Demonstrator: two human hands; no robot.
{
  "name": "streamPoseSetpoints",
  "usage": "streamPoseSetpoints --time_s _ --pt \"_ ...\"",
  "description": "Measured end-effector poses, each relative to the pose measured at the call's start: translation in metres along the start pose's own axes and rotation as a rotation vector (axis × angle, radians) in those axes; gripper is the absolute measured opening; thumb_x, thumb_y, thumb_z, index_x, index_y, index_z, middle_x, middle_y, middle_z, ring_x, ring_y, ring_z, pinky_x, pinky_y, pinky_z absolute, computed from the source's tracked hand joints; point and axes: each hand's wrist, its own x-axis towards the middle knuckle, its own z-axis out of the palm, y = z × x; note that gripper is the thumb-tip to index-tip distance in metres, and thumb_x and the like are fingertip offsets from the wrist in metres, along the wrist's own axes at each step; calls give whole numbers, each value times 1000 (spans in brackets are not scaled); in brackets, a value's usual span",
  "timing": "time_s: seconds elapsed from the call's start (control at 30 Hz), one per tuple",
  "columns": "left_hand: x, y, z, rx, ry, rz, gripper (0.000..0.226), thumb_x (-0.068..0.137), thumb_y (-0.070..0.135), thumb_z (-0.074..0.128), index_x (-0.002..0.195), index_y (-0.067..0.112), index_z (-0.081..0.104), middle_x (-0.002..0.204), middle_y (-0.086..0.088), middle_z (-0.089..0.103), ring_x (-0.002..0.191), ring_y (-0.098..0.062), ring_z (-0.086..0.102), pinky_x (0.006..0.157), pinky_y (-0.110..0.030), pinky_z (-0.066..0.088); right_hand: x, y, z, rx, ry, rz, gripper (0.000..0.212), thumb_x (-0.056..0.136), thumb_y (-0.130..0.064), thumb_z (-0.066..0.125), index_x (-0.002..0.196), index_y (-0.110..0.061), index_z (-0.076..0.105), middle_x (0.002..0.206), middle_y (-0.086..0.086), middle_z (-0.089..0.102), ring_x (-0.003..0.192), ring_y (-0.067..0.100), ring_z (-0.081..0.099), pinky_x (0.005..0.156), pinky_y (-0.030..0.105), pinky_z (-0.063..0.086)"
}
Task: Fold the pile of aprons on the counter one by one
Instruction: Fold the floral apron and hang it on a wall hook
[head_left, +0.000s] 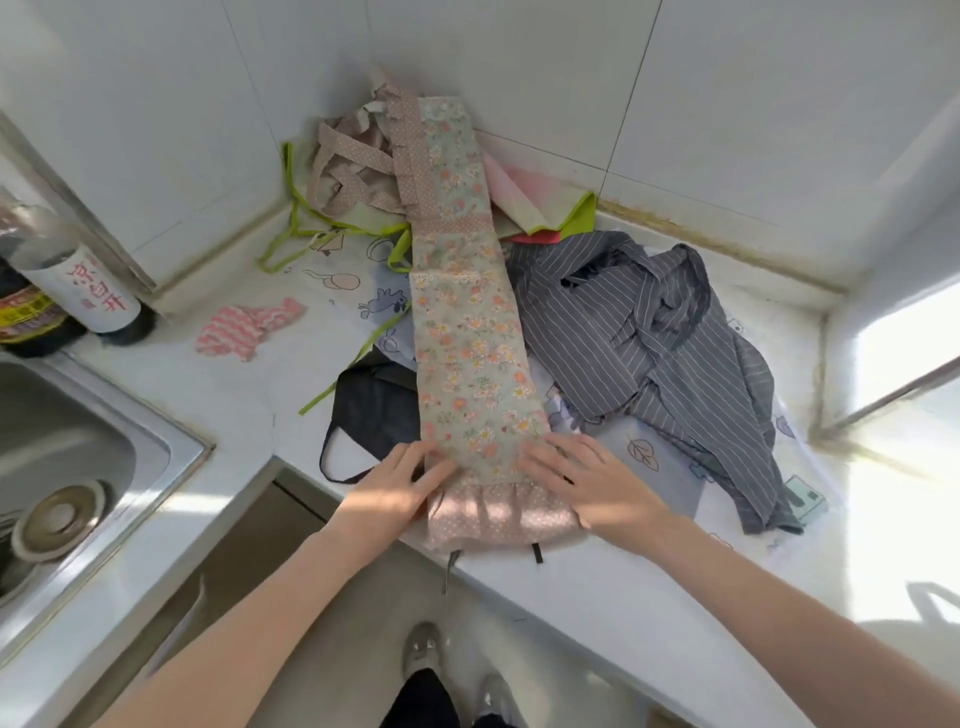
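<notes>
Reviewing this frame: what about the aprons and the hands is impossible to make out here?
- Head view: how many aprons the pile holds; the floral apron and grey striped apron cover those beneath.
- Black apron: mostly hidden under the floral one.
- Whether the left hand pinches the fabric edge or rests flat; its fingertips merge with the cloth.
- Right hand: its palm side is unseen.
- Bottle at the left edge: label too blurred to read.

A home kitchen, this one. A pale counter runs into a corner of white wall tiles, and a steel sink with its drain strainer sits on the left. Beside it stand a dark sauce bottle and a white-labelled bottle, with sunlight pouring in on the right.
</notes>
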Motion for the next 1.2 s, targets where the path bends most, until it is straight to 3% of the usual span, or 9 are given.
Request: streamPoseSetpoints --time_s 0.17,0.33,0.47,0.57,0.73,0.83,0.93,1.07,1.2 --pt "-4 -5 14 -73 45 9 26 73 20 64 97 13 72 96 0 68 89 -16 46 61 -26 49 13 -4 6 411 -137 178 56 84 -28 63 137 -19 48 139 -5 49 130 15 40 112 32 26" --pt "12 -8 1 -637 -187 -564 47 92 43 46 58 12 51 53 6 43 52 -8 37 54 -18 27 49 7 -21 1182 -102 880 45 100 -39 38 75 -3 51 67 6 47 66 21 59 68 18 44" --pt "34 -13 -2 -713 -297 -861 48 99 35 42 58 10 43 59 -3 46 56 -14 40 53 -23 24 72 17 -19 1120 -191 1004 41 101 -39 32 100 -5 54 56 0 37 49 18 54 68 27 48" --pt "45 -12 -4 -649 -291 -951 54 98 37 43 51 12 37 53 -1 42 52 -15 40 52 -27 26 87 15 -13 855 -227 1003 49 102 -42 23 106 -5 54 75 9 58 73 31 65 73 30 46" --pt "52 -3 -15 -77 173 -500 26 87 37 49 78 14 43 72 -1 50 69 -21 48 56 -30 39 99 17 -4 754 -282 1082 57 102 -41 20 129 0 48 127 20 54 116 35 52 92 38 41" --pt "57 8 6 26 7 35 41 82 42 40 112 17 52 109 -4 64 96 -23 62 78 -34 54 102 22 0 788 -319 1093 55 102 -41 23 132 1 44 130 20 52 118 35 51 94 38 41" --pt "60 3 29 107 -279 34 66 82 54 34 142 25 33 139 -2 50 125 -31 50 104 -51 35 98 19 -2 838 -187 1092 44 99 -39 35 116 -2 53 112 18 61 106 35 58 84 36 44" --pt "65 -8 37 69 -371 7 79 82 60 32 150 31 4 142 1 47 125 -34 51 96 -55 41 79 7 -18 839 201 774 43 92 -22 55 129 -11 37 117 4 46 103 21 54 81 31 44" --pt "64 -16 41 -142 -368 -1 75 83 55 40 148 29 13 151 2 32 137 -30 35 110 -49 23 57 5 -11 572 -53 312 85 82 -12 54 151 -20 6 157 -1 -5 137 17 24 115 33 21"
